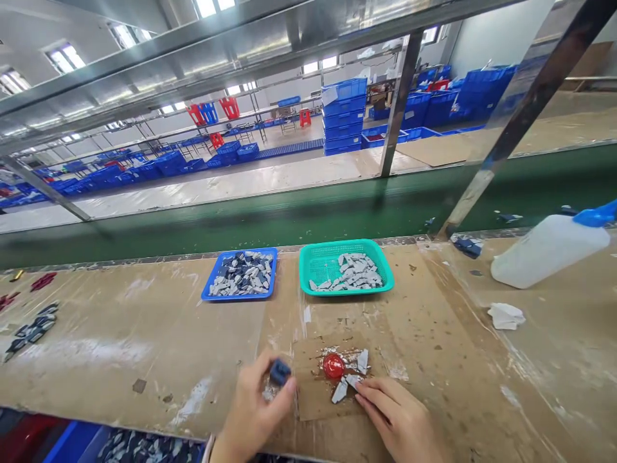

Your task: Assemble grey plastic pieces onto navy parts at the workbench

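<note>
My left hand (258,402) is closed around a small dark blue block (279,372), held between thumb and fingers just above the table. My right hand (393,411) pinches the edge of a small flat grey piece (353,381). Touching or close beside that piece lies another grey piece (340,391), and a third grey piece (363,361) rests a little farther off. Left of them, a glossy red round blob (333,366) sits on a brown cardboard sheet (313,408), with white flecks scattered around it.
Behind my hands stand a blue tray (205,294) of dark and grey pieces and a green basket (304,270) of grey pieces. A white bottle (544,251) with a blue top and a crumpled white tissue (506,316) are at right. Dark pieces (33,331) lie far left.
</note>
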Demonstrator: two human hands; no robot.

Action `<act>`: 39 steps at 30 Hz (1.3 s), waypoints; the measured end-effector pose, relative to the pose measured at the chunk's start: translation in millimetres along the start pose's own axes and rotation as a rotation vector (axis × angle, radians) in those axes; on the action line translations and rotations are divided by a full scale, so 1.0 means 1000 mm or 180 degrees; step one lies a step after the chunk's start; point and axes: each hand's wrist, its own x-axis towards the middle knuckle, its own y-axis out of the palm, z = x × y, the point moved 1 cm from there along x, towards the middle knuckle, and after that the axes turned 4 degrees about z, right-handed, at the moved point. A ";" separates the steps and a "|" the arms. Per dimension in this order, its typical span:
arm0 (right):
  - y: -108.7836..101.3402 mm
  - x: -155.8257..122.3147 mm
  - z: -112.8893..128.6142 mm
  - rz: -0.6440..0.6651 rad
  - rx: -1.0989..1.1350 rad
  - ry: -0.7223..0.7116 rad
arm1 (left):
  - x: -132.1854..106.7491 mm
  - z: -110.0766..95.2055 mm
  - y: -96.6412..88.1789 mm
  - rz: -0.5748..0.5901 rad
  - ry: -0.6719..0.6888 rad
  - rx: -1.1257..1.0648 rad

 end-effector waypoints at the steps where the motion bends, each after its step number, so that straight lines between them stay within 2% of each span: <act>1: 0.003 -0.002 0.003 -0.0040 -0.0146 -0.0021 | -0.023 0.007 0.007 -0.0148 -0.0378 -0.0497; 4: 0.008 -0.004 0.010 0.0118 -0.0491 0.0002 | -0.064 0.017 0.028 -0.0819 -0.1271 -0.1823; 6: 0.009 -0.003 0.012 0.0247 -0.0589 0.0027 | -0.073 0.015 0.037 -0.1181 -0.1514 -0.2331; 7: 0.009 -0.003 0.011 0.0306 -0.0569 0.0054 | -0.073 0.012 0.039 -0.1230 -0.1552 -0.2496; 9: 0.008 -0.002 0.008 0.0421 -0.0322 0.0174 | -0.069 0.006 0.039 -0.1090 -0.1543 -0.2659; 11: 0.005 0.000 0.001 0.0488 0.0144 0.0466 | -0.062 0.003 0.037 -0.0770 -0.1469 -0.2657; 14: -0.005 0.003 -0.009 0.0363 0.1060 0.1276 | -0.047 0.001 0.035 -0.0284 -0.1215 -0.2467; 17: -0.017 0.007 -0.013 0.0149 0.2110 0.2161 | -0.031 -0.003 0.044 0.0122 -0.1097 -0.2400; 20: -0.027 0.014 -0.004 0.0033 0.2866 0.2458 | -0.015 -0.016 0.058 0.0488 -0.1013 -0.2598; 22: -0.034 0.020 0.008 -0.0055 0.2952 0.2265 | -0.006 -0.028 0.064 0.0657 -0.0839 -0.2718; 24: -0.042 0.027 0.022 -0.0194 0.2692 0.1827 | 0.001 -0.040 0.065 0.0788 -0.0671 -0.2796; 28: -0.057 0.040 0.041 -0.0204 0.1786 0.0418 | 0.007 -0.053 0.061 0.0912 -0.0421 -0.2725; 30: -0.059 0.042 0.043 -0.0078 0.1517 -0.0040 | 0.007 -0.055 0.060 0.0887 -0.0314 -0.2600; 34: -0.055 0.039 0.039 0.0156 0.1265 -0.0218 | 0.005 -0.059 0.063 0.0733 -0.0250 -0.2319; 39: -0.050 0.029 0.037 0.0261 0.0786 -0.0562 | -0.001 -0.063 0.072 0.0280 -0.0565 -0.1832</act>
